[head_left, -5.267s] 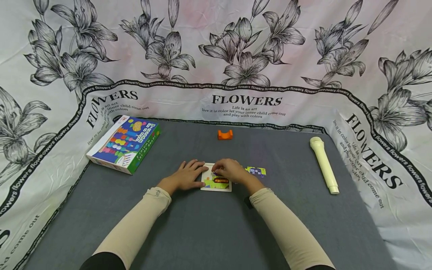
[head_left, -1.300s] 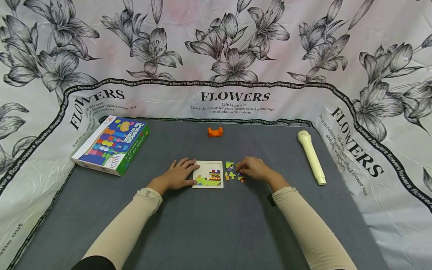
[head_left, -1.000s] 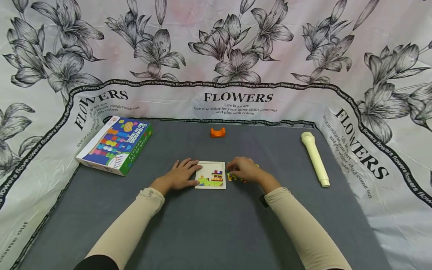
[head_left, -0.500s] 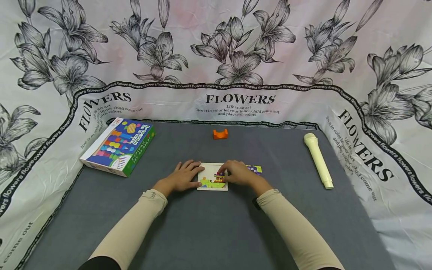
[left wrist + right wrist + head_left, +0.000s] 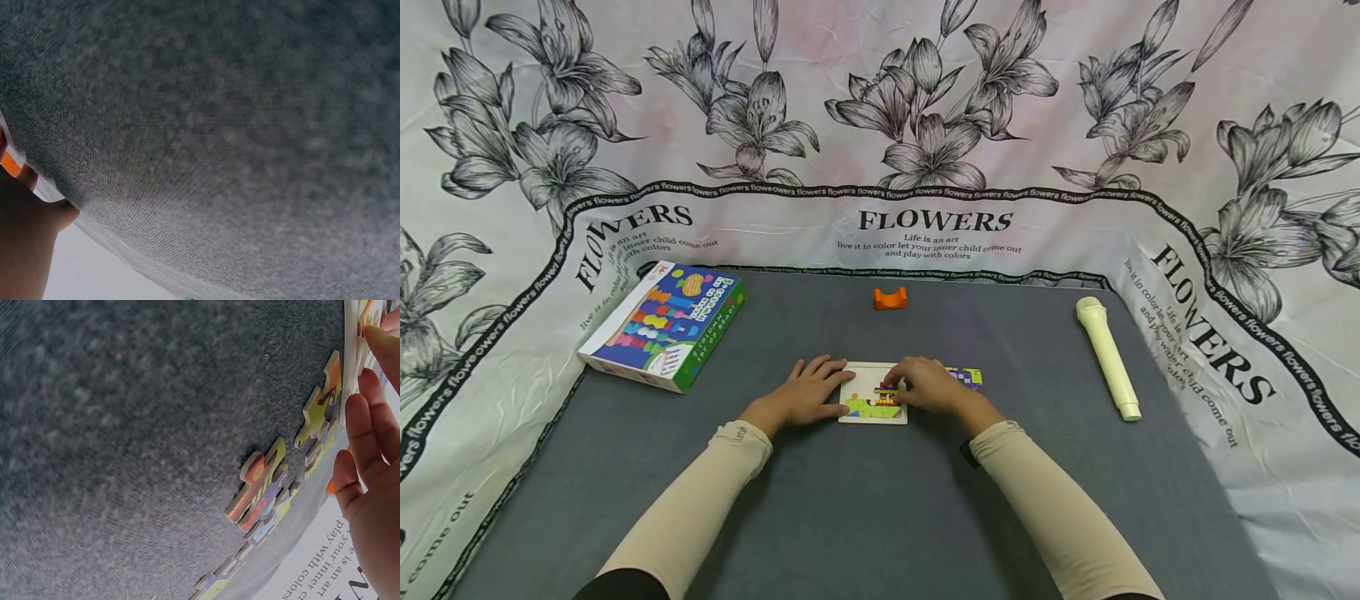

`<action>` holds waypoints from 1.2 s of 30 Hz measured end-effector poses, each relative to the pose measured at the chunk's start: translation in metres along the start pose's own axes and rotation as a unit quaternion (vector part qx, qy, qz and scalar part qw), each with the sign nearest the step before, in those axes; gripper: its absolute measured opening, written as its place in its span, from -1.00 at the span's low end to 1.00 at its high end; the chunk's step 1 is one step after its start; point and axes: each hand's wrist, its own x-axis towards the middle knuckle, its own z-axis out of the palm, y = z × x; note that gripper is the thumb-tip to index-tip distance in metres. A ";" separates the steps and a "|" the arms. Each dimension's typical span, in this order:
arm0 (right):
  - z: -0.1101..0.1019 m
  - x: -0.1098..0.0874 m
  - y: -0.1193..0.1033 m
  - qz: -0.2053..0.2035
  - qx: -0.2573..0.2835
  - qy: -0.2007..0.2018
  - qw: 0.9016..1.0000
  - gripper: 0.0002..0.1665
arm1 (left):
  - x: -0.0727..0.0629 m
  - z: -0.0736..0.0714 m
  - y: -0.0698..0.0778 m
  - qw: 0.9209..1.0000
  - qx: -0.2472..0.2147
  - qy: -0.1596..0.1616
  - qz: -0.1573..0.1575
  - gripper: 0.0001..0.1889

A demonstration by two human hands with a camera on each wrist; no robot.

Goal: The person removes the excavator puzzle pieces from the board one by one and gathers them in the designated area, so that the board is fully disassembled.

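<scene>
A small jigsaw puzzle tray (image 5: 861, 377) with a pale frame lies mid-table, its lower part filled with green, yellow and red pieces. My left hand (image 5: 805, 393) rests over its left edge, fingers spread and thumb at the lower corner. Over the right side, my right hand (image 5: 931, 385) pinches a puzzle piece at the tray, mostly hidden by thumb and fingers. In the right wrist view the thumb and forefinger meet at the tray's surface while the other fingers lie loosely bent. Loose puzzle pieces (image 5: 259, 481) lie on the cloth beside the tray, partly hidden behind the right hand in the head view.
A game box (image 5: 662, 325) stands at the left back. An orange curved block (image 5: 891, 298) sits behind the tray, and a cream-coloured stick with a knobbed end (image 5: 1108, 358) lies at the right. Grey cloth (image 5: 865, 508) covers the table, with a flower-printed sheet behind.
From the loose pieces on the right, my right hand has moved left onto the tray and holds still there over the last half second. The left hand stays on the tray's edge.
</scene>
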 end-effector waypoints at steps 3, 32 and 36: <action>0.000 0.000 0.002 0.002 0.004 0.002 1.000 -0.70 | 0.001 0.001 -0.001 1.000 0.005 -0.002 -0.002 -0.32; -0.038 -0.084 0.061 0.061 -0.010 0.059 0.996 -0.71 | 0.000 0.001 0.001 1.000 0.007 0.011 0.008 -0.32; -0.040 -0.095 0.068 0.072 -0.013 0.058 0.996 -0.69 | 0.001 0.001 0.002 1.000 0.009 0.010 0.007 -0.31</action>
